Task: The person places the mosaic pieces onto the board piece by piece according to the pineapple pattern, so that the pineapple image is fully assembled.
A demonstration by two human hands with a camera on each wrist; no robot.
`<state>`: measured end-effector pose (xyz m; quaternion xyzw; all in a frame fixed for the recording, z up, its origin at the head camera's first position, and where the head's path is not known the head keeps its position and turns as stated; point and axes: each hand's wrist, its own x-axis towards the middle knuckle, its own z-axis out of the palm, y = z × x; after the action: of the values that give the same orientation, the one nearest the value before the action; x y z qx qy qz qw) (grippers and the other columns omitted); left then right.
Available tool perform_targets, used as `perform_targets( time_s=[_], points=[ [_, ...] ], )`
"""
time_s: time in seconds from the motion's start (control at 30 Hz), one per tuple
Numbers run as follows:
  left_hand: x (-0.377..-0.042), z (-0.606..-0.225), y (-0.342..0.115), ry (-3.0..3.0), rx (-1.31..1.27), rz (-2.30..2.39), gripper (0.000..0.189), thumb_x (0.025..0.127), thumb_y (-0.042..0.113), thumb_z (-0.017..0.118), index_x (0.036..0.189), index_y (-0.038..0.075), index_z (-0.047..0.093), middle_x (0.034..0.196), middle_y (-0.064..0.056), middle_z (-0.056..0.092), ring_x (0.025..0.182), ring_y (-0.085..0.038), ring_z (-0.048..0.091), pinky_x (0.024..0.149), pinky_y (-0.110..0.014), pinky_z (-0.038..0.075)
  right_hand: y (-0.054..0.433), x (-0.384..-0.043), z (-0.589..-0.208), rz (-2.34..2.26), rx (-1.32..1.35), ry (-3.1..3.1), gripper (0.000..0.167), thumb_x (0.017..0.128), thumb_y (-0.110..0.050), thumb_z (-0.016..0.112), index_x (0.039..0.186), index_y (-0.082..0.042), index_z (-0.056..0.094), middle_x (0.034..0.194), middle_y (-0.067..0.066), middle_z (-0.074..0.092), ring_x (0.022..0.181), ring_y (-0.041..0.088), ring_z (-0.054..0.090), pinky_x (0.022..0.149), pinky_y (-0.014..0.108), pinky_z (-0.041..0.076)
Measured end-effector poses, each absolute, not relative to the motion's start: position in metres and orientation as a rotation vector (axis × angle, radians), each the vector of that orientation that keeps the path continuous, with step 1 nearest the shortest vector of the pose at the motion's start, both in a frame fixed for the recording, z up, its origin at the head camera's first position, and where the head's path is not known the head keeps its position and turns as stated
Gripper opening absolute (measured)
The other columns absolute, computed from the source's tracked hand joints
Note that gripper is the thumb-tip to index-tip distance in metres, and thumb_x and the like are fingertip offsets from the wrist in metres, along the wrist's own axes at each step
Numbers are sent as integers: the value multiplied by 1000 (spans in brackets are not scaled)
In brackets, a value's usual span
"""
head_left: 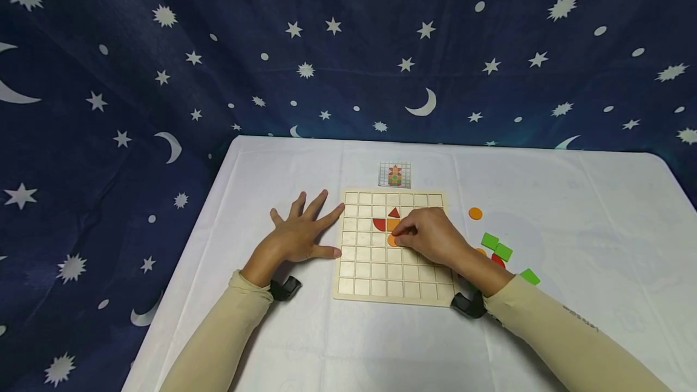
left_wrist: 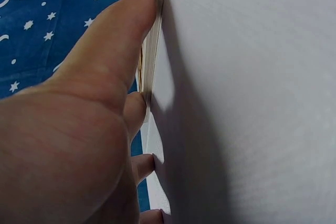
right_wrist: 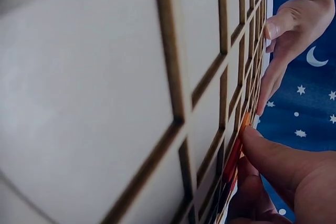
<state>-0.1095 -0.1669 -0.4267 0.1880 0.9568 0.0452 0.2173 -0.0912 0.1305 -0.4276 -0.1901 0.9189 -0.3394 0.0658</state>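
A wooden grid board (head_left: pixel 378 271) lies on the white table. Spread wide, my left hand (head_left: pixel 299 238) touches the board's left edge with thumb and forefinger; in the left wrist view, its thumb (left_wrist: pixel 118 35) presses against the wooden rim. My right hand (head_left: pixel 435 236) reaches over the board and pinches an orange round piece (head_left: pixel 391 240) at one of the squares. Just above that piece sit an orange square (head_left: pixel 392 224), a red quarter-circle (head_left: pixel 379 224) to its left and a red triangle (head_left: pixel 394 213). The right hand partly covers the squares on that side.
Behind the board lies a small pattern card (head_left: pixel 395 175). Loose pieces lie right of the board: an orange disc (head_left: pixel 475 213), several green squares (head_left: pixel 503 252) and a red piece (head_left: pixel 498 261) partly behind the right wrist. A dark starry curtain (head_left: pixel 354 47) hangs beyond the table.
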Motion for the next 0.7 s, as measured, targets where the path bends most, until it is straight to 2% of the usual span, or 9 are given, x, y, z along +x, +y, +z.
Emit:
perform_targets(
  time_s=[0.17,0.37,0.53,0.7],
  points=[
    [-109,-428,-168,2653,529,119,102,80,79,64,162,44,14,174,-3,-5,157,-49,-3,101,-92,8,134,-88,-425,-1018,-579,2781,8,82,-14,86,89,-19,84,87,-7,77,80,8,65,69,26,51],
    [-108,-427,-169,2646,535,118,102,81,79,63,163,44,13,174,-3,-5,157,-49,-3,101,-91,8,155,-86,-403,-1028,-489,2798,12,89,-19,80,101,-17,83,90,-5,75,72,11,59,63,28,48],
    [-108,-426,-170,2643,545,125,101,82,78,63,163,44,13,174,-3,-5,157,-49,-4,101,-91,8,181,-85,-388,-960,-452,2863,20,95,-28,74,109,-15,81,93,-3,75,84,17,61,76,36,50],
    [-108,-426,-171,2644,560,136,100,83,77,63,163,44,12,174,-3,-5,157,-49,-3,101,-92,8,211,-80,-387,-853,-438,2897,24,98,-34,70,108,-16,81,103,1,75,94,23,63,84,45,51]
  ],
)
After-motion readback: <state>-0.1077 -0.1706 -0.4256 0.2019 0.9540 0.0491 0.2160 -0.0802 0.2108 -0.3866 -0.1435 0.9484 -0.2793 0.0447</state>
